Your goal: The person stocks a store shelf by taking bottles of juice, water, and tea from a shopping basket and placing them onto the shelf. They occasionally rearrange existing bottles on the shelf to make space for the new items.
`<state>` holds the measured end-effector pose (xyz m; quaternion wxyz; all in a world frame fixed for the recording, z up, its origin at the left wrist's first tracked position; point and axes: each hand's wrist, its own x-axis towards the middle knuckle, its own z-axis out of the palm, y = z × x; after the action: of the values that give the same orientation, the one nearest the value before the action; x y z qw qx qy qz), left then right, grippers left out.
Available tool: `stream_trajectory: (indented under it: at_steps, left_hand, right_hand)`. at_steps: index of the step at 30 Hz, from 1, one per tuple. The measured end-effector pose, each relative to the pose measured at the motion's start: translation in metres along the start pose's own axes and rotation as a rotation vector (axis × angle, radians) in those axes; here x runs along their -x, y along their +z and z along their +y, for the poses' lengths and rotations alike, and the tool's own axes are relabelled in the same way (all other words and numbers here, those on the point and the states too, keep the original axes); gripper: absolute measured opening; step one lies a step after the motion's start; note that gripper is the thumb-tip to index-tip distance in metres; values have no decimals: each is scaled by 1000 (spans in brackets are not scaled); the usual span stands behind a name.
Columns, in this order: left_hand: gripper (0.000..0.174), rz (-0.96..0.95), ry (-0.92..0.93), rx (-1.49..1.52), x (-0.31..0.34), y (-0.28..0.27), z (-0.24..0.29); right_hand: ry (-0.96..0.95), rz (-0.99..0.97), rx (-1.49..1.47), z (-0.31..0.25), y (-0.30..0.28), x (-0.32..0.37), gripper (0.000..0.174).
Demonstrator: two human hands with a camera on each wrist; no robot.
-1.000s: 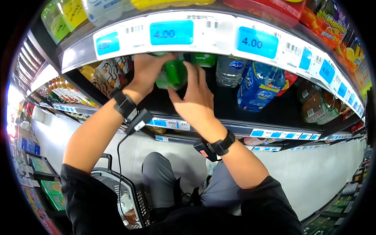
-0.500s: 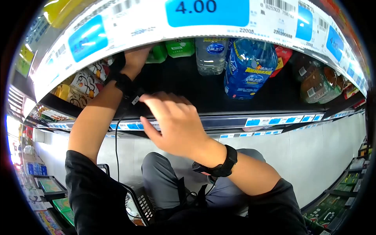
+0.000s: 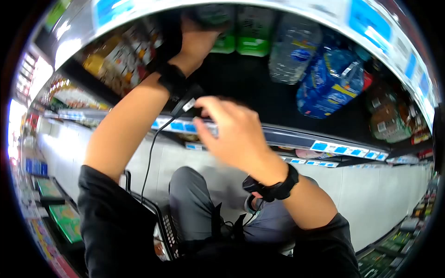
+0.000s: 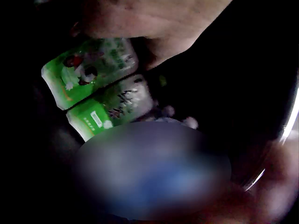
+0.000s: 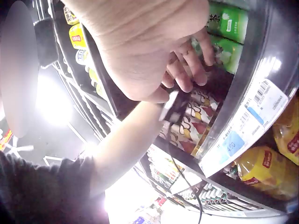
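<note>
My left hand [image 3: 199, 44] reaches deep into the shelf, at a green-labelled drink bottle [image 3: 224, 44]. In the left wrist view its thumb and fingers lie across the upper end of that bottle [image 4: 88, 70], and the fingertips are mostly hidden. Beside it stands a second green bottle [image 3: 254, 39] of the same sort. My right hand [image 3: 236, 134] hovers before the shelf's front edge, palm down, fingers loosely bent and holding nothing. In the right wrist view, fingers [image 5: 187, 60] of that hand overlap the left wrist.
Clear bottles [image 3: 293, 51] and a blue-wrapped bottle pack [image 3: 331, 85] stand to the right. Patterned bottles [image 3: 123, 60] line the left side. The price-tagged upper shelf edge [image 3: 315, 11] hangs low over the opening. A basket [image 3: 164, 227] sits by my left leg.
Both hands were around a green bottle near the shelf front. The left hand has gone deeper with it, beside the other green bottle; the right hand has let go and drawn back.
</note>
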<state>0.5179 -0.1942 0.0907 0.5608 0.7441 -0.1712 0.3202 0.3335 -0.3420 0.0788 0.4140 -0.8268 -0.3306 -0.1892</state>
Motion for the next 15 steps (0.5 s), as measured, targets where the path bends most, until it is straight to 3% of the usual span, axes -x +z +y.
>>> stream_trajectory:
  at_steps: [1,3,7,11,12,15]
  left_hand:
    - [69,-32,-86,199,14,-17,27]
    - [60,-6,-258,184,59,-62,90]
    - [47,33,-415,141,150,-175,173]
    - [41,297,-465,38,228,-288,218]
    - [22,446,-451,56,252,-301,229]
    - [23,776,-665,-82,334,-335,232]
  right_hand:
    - [24,-3,-31,1,1,-2,22]
    - [21,3,-21,6,5,-5,18]
    - [7,-26,-28,21,17,-12,19]
    - [58,-94,15,27,33,-23,18]
    - [37,-100,11,30,38,-23,18]
    - [42,-99,11,48,49,-31,19]
